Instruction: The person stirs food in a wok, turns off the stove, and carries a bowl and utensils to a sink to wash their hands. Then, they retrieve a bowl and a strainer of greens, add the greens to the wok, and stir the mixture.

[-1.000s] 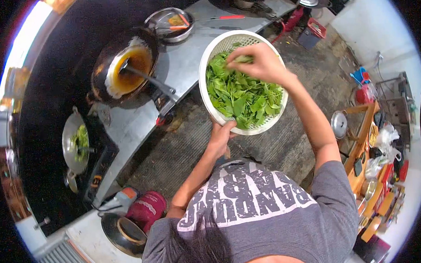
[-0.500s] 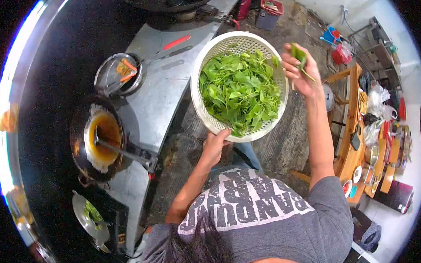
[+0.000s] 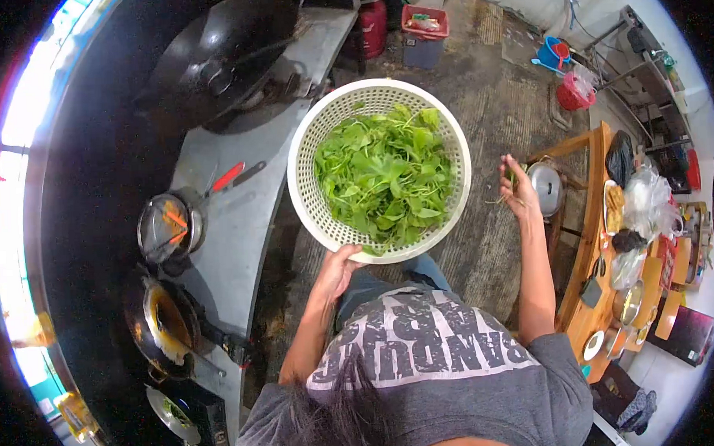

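My left hand (image 3: 337,272) is closed on the near rim of a white perforated plastic colander (image 3: 302,185). A heap of green leafy vegetables (image 3: 387,175) fills its middle, leaves and thin stems mixed. Off to the right, apart from the colander, my right hand (image 3: 521,192) is held over the floor with its fingers curled. A few leaves and stems (image 3: 511,178) show in its palm, partly hidden by the fingers.
On the metal counter (image 3: 223,220) at left are a wok (image 3: 168,320) with brown liquid, a strainer bowl (image 3: 194,236) and a red-handled utensil (image 3: 228,177). A large dark wok (image 3: 218,63) stands farther back. A wooden table (image 3: 574,302) with dishes and a lidded pot (image 3: 544,189) are at right.
My right hand has moved right and down, away from the colander's rim, with the greens in it. The view has turned, and the colander sits farther left in it, still in my left hand.
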Tool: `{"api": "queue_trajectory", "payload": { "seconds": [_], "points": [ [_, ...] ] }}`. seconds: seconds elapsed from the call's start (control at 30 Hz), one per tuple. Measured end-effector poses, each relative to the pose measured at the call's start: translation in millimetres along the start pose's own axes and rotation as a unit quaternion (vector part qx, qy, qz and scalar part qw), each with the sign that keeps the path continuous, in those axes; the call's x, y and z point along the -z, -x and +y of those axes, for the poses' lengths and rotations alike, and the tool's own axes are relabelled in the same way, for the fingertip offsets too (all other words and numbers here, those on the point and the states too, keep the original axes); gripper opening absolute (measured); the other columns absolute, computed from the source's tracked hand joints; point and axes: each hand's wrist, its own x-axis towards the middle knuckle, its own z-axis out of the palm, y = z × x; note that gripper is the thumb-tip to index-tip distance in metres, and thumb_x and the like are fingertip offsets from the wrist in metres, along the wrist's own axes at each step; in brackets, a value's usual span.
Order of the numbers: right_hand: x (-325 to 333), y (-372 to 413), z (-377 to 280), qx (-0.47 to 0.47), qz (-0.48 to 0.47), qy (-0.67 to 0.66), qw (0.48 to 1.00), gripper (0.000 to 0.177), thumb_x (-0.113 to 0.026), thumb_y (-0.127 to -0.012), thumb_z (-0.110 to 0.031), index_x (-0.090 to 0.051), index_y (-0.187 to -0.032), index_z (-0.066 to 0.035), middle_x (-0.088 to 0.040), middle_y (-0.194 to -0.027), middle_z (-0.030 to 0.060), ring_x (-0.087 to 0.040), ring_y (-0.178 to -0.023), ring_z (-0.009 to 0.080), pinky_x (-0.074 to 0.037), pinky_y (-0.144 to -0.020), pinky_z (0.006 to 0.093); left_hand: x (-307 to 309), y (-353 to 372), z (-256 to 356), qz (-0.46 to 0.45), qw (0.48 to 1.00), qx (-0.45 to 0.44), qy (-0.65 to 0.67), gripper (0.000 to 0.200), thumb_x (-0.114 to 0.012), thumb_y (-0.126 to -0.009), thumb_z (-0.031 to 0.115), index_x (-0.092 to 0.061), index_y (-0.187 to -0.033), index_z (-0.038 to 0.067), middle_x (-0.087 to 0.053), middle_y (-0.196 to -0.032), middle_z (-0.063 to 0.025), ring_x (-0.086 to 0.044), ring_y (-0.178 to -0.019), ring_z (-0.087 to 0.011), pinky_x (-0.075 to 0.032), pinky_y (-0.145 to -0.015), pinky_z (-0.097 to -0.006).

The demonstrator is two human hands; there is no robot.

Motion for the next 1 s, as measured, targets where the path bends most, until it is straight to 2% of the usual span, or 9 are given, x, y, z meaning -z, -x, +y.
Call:
{"api": "queue_trajectory", "payload": {
  "seconds": [0.17,0.3,0.43,0.53,0.67,0.77,0.87,0.9,1.0],
  "points": [
    [5.1,-36.7,-66.8,0.049,0.028,0.098,0.994,0.027,-0.060,-0.080,-0.033,-0.055,-0.092,-0.010,-0.052,-0.074,-0.0039,-0.039,-0.051,0.0042,-0.030,-0.042,0.0172,-44.0,-47.7,6.6,0.029,1.000,0.002,-0.007,0.040,-0.051,-0.076,0.000,-0.037,-0.112,-0.008,-0.056,-0.098,-0.0160,-0.061,-0.081,-0.0252,-0.054,-0.071,-0.0384],
    [8.2,-112.9,-97.2,0.105,0.078,-0.014,0.991,0.030,-0.060,-0.080,-0.035,-0.053,-0.092,-0.009,-0.054,-0.075,0.0001,-0.046,-0.055,0.0081,-0.037,-0.046,0.0213,-72.3,-91.5,16.8,0.044,0.998,0.019,-0.029,0.030,-0.049,-0.078,0.003,-0.044,-0.106,-0.007,-0.055,-0.097,-0.0149,-0.058,-0.089,-0.0254,-0.052,-0.073,-0.0388],
    [37.8,-187.4,-104.5,0.040,0.011,-0.187,0.981,0.045,-0.059,-0.080,-0.039,-0.043,-0.102,-0.004,-0.056,-0.082,0.0112,-0.052,-0.068,0.0186,-0.044,-0.060,0.0306,-88.8,-135.0,23.4,0.081,0.996,0.043,-0.007,0.030,-0.048,-0.080,0.003,-0.043,-0.107,-0.008,-0.055,-0.098,-0.0159,-0.056,-0.092,-0.0277,-0.048,-0.082,-0.0423],
    [32.2,-232.5,-127.2,0.066,0.087,-0.235,0.966,0.042,-0.048,-0.085,-0.041,-0.044,-0.103,-0.004,-0.054,-0.089,0.0125,-0.052,-0.072,0.0215,-0.045,-0.063,0.0324,-110.9,-168.3,36.4,0.045,0.997,0.058,0.018,0.042,-0.049,-0.078,0.005,-0.039,-0.117,-0.006,-0.053,-0.110,-0.0187,-0.055,-0.098,-0.0289,-0.046,-0.085,-0.0414],
    [-4.4,-279.3,-184.6,0.295,0.168,-0.097,0.936,0.038,-0.036,-0.090,-0.039,-0.043,-0.104,-0.004,-0.051,-0.093,0.0104,-0.051,-0.075,0.0219,-0.045,-0.066,0.0344,-148.1,-177.2,48.8,0.102,0.993,0.039,-0.052,0.041,-0.049,-0.078,0.005,-0.037,-0.116,-0.004,-0.052,-0.109,-0.0155,-0.054,-0.098,-0.0277,-0.045,-0.085,-0.0450],
    [-36.6,-345.7,-224.7,0.466,0.233,0.029,0.853,0.032,-0.031,-0.092,-0.030,-0.041,-0.104,-0.002,-0.046,-0.099,0.0119,-0.050,-0.076,0.0223,-0.046,-0.065,0.0356,-169.3,-181.4,52.2,0.147,0.988,0.010,-0.051,0.041,-0.049,-0.079,0.005,-0.036,-0.117,-0.003,-0.052,-0.107,-0.0133,-0.055,-0.096,-0.0252,-0.048,-0.081,-0.0427],
    [-82.8,-402.7,-251.2,0.489,0.191,0.042,0.850,0.031,-0.033,-0.092,-0.028,-0.040,-0.102,0.000,-0.044,-0.102,0.0154,-0.048,-0.081,0.0243,-0.043,-0.073,0.0361,-200.7,-186.3,51.8,0.213,0.976,0.025,-0.017,0.034,-0.047,-0.080,0.003,-0.039,-0.113,-0.004,-0.054,-0.102,-0.0131,-0.058,-0.089,-0.0223,-0.051,-0.076,-0.0353],
    [-80.6,-440.7,-246.9,0.560,0.243,0.190,0.769,0.037,-0.035,-0.091,-0.032,-0.040,-0.103,0.003,-0.044,-0.103,0.0189,-0.046,-0.088,0.0293,-0.038,-0.082,0.0391,-200.0,-183.0,37.9,0.222,0.975,0.013,-0.011,0.032,-0.049,-0.079,0.006,-0.043,-0.109,-0.003,-0.056,-0.099,-0.0122,-0.058,-0.086,-0.0209,-0.050,-0.073,-0.0334],
    [-86.4,-534.8,-221.7,0.437,0.146,0.370,0.807,0.050,-0.036,-0.090,-0.039,-0.037,-0.113,0.006,-0.042,-0.111,0.0237,-0.042,-0.102,0.0358,-0.033,-0.090,0.0426,-250.4,-177.8,52.1,0.310,0.950,-0.035,0.007,0.022,-0.056,-0.076,0.013,-0.052,-0.093,0.001,-0.057,-0.083,-0.0061,-0.055,-0.070,-0.0144,-0.043,-0.057,-0.0255]
  ]
}}
